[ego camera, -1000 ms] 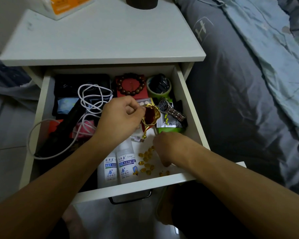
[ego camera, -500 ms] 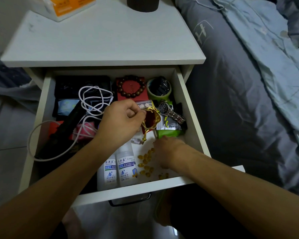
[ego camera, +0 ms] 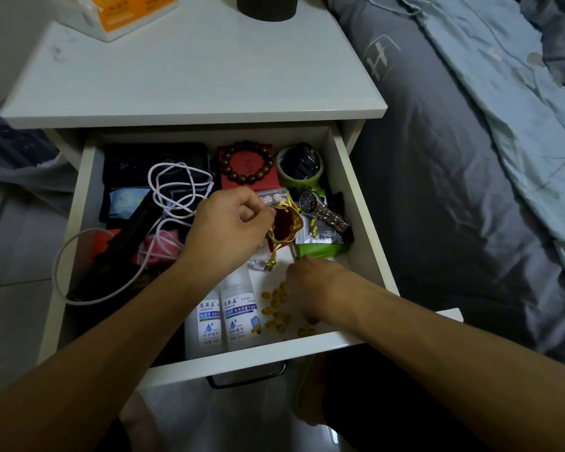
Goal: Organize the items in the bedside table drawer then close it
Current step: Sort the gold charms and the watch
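I see the left hand (ego camera: 224,230) pinching a red, gold-trimmed pouch (ego camera: 285,223) open over the drawer (ego camera: 356,203); right hand (ego camera: 310,282) curled over amber capsules (ego camera: 276,305) (grip hidden). White desk (ego camera: 193,76), grey bed (ego camera: 454,190) alongside.

Cluttered open drawer (ego camera: 356,190), white nightstand (ego camera: 193,76)

The two white bottles (ego camera: 224,316) lying at the drawer's front carry blue labels with Chinese print: the top line reads roughly 亮美嘉, a blue band on the nearer one reads 免洗手, and 呵护双手 stands beneath a water-drop sign. The grey bedding (ego camera: 380,58) beside the table bears a white H-like emblem. Print on the orange and white box (ego camera: 124,13) and the red box (ego camera: 247,171) is too blurred to read.
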`<state>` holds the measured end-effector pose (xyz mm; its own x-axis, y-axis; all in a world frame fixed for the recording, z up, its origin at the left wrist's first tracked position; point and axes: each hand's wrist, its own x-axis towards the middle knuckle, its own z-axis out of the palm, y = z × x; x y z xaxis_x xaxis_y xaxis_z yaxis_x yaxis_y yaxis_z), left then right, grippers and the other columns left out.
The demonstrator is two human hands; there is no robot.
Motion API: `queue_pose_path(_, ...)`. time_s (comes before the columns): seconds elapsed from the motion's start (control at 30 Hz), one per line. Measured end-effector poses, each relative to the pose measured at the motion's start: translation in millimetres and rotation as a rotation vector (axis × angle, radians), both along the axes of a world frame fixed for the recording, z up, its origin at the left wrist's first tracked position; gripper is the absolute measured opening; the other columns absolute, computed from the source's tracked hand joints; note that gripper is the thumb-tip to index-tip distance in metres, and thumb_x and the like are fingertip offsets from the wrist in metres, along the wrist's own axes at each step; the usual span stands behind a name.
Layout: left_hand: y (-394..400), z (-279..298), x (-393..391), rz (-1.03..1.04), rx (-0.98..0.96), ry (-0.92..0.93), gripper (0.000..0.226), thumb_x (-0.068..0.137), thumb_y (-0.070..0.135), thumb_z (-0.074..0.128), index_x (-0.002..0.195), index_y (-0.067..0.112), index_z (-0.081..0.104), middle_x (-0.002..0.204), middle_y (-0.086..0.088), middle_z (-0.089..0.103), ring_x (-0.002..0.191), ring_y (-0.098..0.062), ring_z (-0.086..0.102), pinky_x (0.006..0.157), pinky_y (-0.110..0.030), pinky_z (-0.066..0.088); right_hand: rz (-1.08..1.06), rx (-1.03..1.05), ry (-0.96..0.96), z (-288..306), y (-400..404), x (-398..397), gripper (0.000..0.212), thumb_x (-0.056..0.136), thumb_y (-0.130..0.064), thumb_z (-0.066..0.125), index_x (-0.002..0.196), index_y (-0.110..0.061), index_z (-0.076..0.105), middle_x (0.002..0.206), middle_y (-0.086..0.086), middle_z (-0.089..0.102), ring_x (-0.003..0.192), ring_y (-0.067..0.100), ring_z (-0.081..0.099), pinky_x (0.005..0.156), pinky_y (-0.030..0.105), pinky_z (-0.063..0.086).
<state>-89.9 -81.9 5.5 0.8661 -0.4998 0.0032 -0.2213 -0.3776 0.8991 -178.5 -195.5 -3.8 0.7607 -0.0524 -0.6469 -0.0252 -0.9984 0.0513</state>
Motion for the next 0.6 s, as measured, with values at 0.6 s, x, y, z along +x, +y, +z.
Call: queue_pose_path(0.6, 1.5, 4.2, -0.9, -0.007, 0.023, 0.016, 0.016, 0.092, 0.021, 0.066, 0.078, 0.012, 0.065, 0.057, -0.004, 0.067, 0.053, -0.018, 0.067, 0.061, -0.036, 0.060, -0.034, -0.016, 0.002, -5.8, -1.3, -1.7, 0.032, 0.090, -0.011, 0.053, 0.120, -0.002, 0.059, 0.121, 0.014, 0.061, 0.109, 0.028, 0.060, 0.081, 0.034, 0.051)
